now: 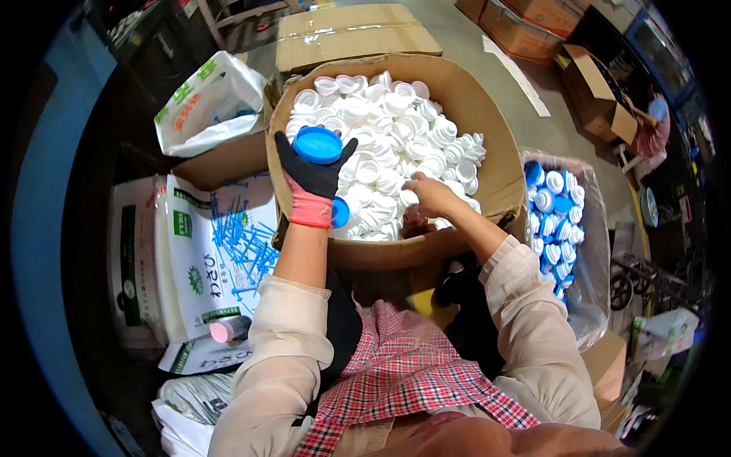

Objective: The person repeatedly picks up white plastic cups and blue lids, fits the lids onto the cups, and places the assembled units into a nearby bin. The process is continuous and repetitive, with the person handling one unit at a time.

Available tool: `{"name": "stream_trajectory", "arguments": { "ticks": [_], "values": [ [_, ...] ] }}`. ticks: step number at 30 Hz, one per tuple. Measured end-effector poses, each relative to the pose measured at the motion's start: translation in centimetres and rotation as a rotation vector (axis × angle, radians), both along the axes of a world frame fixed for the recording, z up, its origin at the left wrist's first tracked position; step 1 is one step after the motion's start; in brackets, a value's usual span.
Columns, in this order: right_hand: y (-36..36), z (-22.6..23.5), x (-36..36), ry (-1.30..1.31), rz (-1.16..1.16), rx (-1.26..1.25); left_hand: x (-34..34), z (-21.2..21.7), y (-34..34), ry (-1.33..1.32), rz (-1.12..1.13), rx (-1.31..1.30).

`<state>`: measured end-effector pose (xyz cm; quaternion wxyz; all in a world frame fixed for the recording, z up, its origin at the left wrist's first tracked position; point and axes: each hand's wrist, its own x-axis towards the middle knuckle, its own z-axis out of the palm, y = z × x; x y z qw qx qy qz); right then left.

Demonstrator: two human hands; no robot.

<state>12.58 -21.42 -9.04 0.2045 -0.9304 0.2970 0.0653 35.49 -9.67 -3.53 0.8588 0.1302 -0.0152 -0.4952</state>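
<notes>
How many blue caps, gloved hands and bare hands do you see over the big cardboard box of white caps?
Blue round plastic caps, one at the fingertips and one by the wrist: 2
Gloved left hand, black and pink glove: 1
Bare right hand: 1
Total: 4

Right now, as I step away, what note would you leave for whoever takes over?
Left hand, gloved, holds up a blue cap; a second blue cap sits at its wrist.
Right hand, bare, is down among the white inserts in the big box.
Done: mixed blue and white pieces fill the bag on the right.
Left: the box is nearly full of inserts.
</notes>
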Motion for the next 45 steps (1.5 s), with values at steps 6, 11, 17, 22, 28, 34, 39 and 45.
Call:
{"name": "stream_trajectory", "arguments": {
  "ticks": [6,11,17,22,28,34,39,45],
  "values": [
    [-5.5,-7.1,10.1,-0.236,-0.008,-0.143,-0.1,-0.1,0.0,0.011,-0.081,-0.047],
    [-9.0,-12.4,15.7,-0.306,-0.041,-0.071,0.8,0.5,0.3,-0.087,-0.124,-0.128],
    [-8.8,-8.2,15.6,-0.654,0.076,-0.07,1.8,0.2,0.5,-0.055,-0.16,-0.238],
    [-4.2,8.0,6.0,-0.588,0.27,0.147,0.2,0.9,-0.3,-0.049,-0.342,-0.401],
    [0.3,12.1,-1.8,-0.851,0.185,0.69,-2.9,1.9,0.0,-0.046,-0.603,-0.421],
    [2.5,9.9,-3.3,-1.037,0.096,0.656,-5.9,1.2,0.6,-0.188,-0.547,-0.175],
    [3.3,9.9,-4.8,-1.034,-0.017,0.583,-7.2,0.8,-0.3,-0.921,-0.409,-0.01],
    [2.8,10.9,-5.4,-0.969,-0.041,0.039,-8.9,0.5,-2.0,-0.165,-0.613,-0.01]
  ]
}}
